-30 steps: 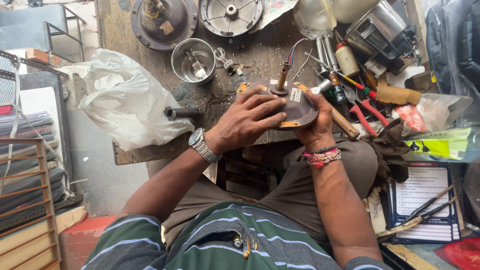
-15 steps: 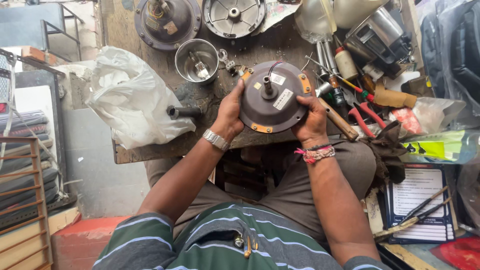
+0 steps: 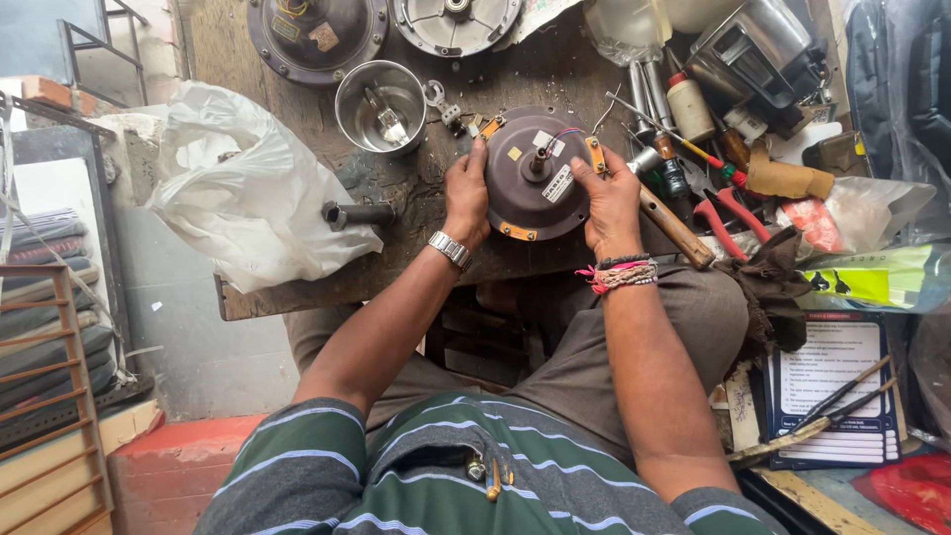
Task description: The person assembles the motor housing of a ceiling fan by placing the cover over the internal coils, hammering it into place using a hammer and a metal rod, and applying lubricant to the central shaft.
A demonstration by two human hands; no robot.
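A round brown fan motor housing [image 3: 536, 188] with a centre shaft and short wires lies flat on the wooden workbench [image 3: 287, 287], its labelled face up. My left hand [image 3: 466, 193], with a metal watch on the wrist, grips its left rim. My right hand [image 3: 611, 201], with thread bracelets at the wrist, grips its right rim. Both hands press the housing against the bench near its front edge.
A steel cup [image 3: 380, 107] with small parts stands behind the housing. Two more motor covers [image 3: 317, 35] lie at the back. A white plastic bag [image 3: 243, 188] sits at left. Screwdrivers, pliers [image 3: 728, 213] and a wooden-handled tool [image 3: 674, 228] crowd the right.
The housing went from edge-on in my hands to face-up, then moved down onto the bench. Both hands shifted from under and over it to its left and right rims.
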